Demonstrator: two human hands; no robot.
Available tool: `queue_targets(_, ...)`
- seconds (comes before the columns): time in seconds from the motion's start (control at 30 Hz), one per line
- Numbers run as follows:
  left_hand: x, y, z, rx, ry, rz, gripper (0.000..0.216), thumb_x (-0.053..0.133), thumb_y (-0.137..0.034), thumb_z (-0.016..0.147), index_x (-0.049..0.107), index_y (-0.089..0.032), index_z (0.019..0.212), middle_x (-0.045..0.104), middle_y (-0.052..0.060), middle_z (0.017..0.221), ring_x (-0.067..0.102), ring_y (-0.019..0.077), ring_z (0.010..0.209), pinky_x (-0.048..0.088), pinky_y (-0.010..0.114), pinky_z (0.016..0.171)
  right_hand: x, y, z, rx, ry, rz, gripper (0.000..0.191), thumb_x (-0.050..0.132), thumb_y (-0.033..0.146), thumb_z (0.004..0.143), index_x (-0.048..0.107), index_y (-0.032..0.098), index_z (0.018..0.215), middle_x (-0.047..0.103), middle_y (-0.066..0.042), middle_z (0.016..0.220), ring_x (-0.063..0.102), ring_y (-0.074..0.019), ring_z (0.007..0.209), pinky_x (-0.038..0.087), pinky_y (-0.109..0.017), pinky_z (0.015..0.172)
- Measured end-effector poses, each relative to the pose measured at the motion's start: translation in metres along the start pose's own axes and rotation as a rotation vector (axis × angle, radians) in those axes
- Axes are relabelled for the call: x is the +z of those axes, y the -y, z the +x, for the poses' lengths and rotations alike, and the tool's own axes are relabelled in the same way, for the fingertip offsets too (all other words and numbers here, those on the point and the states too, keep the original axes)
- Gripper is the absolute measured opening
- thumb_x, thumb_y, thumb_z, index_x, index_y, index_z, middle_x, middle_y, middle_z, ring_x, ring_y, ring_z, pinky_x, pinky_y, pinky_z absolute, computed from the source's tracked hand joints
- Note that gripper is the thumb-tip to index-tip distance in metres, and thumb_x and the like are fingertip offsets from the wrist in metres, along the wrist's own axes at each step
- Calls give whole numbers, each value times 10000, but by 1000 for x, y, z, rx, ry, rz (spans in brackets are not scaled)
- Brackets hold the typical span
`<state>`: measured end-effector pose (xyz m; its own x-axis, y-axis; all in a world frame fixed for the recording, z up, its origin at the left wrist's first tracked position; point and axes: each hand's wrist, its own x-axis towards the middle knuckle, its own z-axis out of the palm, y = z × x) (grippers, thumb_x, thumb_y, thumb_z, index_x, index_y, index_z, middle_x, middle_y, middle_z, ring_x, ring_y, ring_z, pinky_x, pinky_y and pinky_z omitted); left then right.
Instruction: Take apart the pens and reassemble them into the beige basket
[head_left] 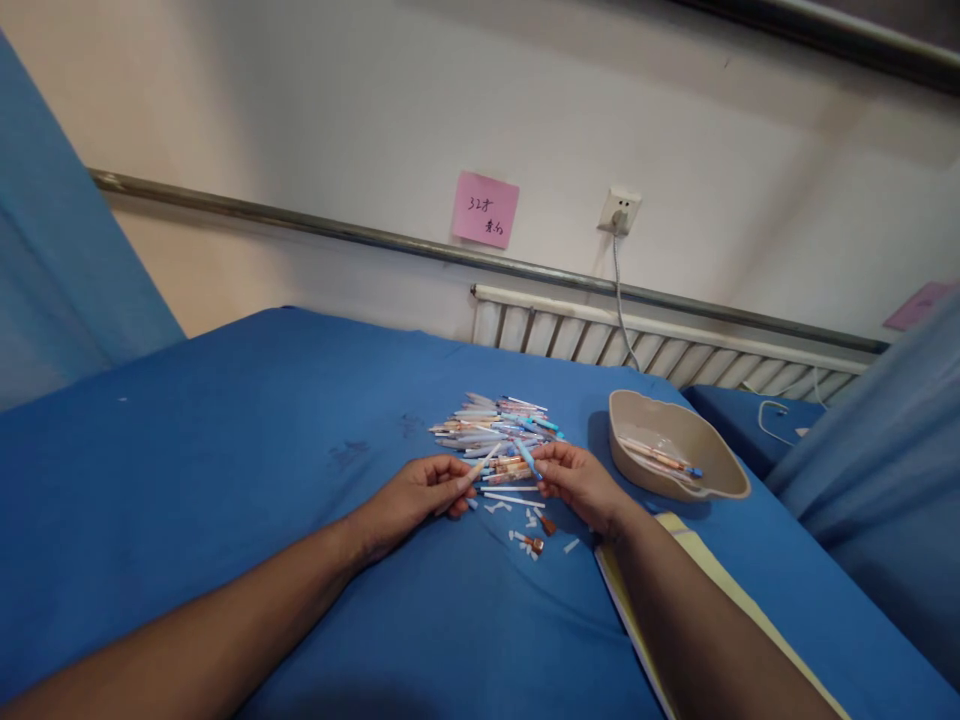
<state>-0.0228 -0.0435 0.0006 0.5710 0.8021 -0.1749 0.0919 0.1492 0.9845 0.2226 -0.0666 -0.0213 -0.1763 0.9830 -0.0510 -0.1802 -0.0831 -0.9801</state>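
Observation:
My left hand (431, 487) pinches a thin pale stick (492, 454), perhaps a pen refill, tilted up toward the right. Opposite it, my right hand (576, 482) grips a light blue pen barrel (526, 457) between thumb and fingers. The two pieces are close together but apart at their upper ends. Behind and beneath them lies a pile of pens and slim pen parts (472, 428). Loose white sticks (514, 499) rest just in front of the pile. Nearer to me are small white pieces and brown caps (534, 544).
A beige plastic basket (724, 482) with several pens stands to the right. A yellow-edged pad or folder (712, 560) lies under my right forearm. Blue cloth (225, 480) covers the table. Behind are a radiator (555, 330), a wall rail and a plugged-in socket (619, 212).

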Motion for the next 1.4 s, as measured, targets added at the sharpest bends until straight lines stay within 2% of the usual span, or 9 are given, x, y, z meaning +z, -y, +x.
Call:
queue_targets(0.13, 0, 0, 0, 6, 5, -1, 308, 644, -429, 744, 597, -141, 841, 627, 7, 753, 537, 81, 594, 369, 197, 537, 2, 7, -4, 52, 32, 202, 323, 746, 279, 659, 596, 160, 919, 621, -11, 764, 569, -89, 589, 472, -232, 595)
queue_targets(0.23, 2, -2, -1, 8, 8, 22, 307, 648, -430, 738, 601, -144, 840, 621, 1, 757, 535, 79, 600, 377, 201, 553, 6, 10, -6, 37, 51, 254, 427, 732, 249, 673, 557, 207, 1060, 619, 0, 808, 583, -91, 606, 480, -235, 604)
queue_targets(0.33, 4, -4, -3, 7, 13, 36, 319, 675, -424, 708, 599, -146, 846, 621, -1, 762, 538, 82, 609, 384, 205, 567, 9, 11, -7, 16, 49, 248, 530, 715, 256, 687, 490, 261, 1167, 614, 11, 821, 591, -101, 615, 482, -247, 608)
queue_targets(0.53, 4, -4, -4, 17, 31, 39, 317, 676, -428, 698, 597, -147, 822, 618, -3, 743, 535, 88, 609, 390, 211, 576, 11, 13, -11, 4, 72, 146, 513, 683, 312, 705, 505, 264, 1185, 586, 10, 775, 567, -117, 597, 455, -260, 592)
queue_targets(0.67, 4, -4, -3, 16, 21, 45, 318, 673, -435, 702, 595, -150, 821, 619, -2, 735, 534, 88, 603, 384, 208, 566, 15, 15, -10, -49, 64, 59, 423, 621, 339, 746, 577, 220, 1150, 524, 20, 667, 485, -98, 537, 383, -230, 539)
queue_targets(0.83, 5, -4, -4, 5, 18, 57, 324, 674, -445, 694, 594, -156, 817, 620, -5, 727, 531, 92, 602, 383, 209, 565, 16, 14, -7, -180, -88, -165, 384, 524, 419, 806, 619, 183, 1094, 449, 46, 525, 398, -96, 479, 310, -225, 510)
queue_targets(0.97, 4, -3, -5, 25, 41, 80, 315, 664, -440, 700, 597, -157, 820, 610, -5, 742, 528, 95, 619, 396, 213, 590, 17, 14, -7, -216, -172, -241, 363, 537, 477, 792, 664, 159, 915, 428, 57, 467, 369, -89, 454, 292, -222, 498)
queue_targets(1.1, 5, -3, -6, 50, 63, 123, 283, 644, -418, 722, 605, -154, 816, 607, 0, 757, 532, 103, 639, 404, 223, 614, 18, 14, -7, -233, -234, -220, 299, 599, 466, 753, 609, 167, 761, 444, 62, 461, 360, -83, 451, 287, -215, 486)
queue_targets(1.4, 9, -5, -7, 30, 41, 175, 265, 642, -407, 711, 629, -157, 797, 583, -15, 664, 512, 105, 588, 388, 215, 564, 20, 14, -8, -239, -145, -381, 311, 598, 483, 742, 590, 173, 752, 459, 57, 488, 401, -87, 455, 309, -211, 467)
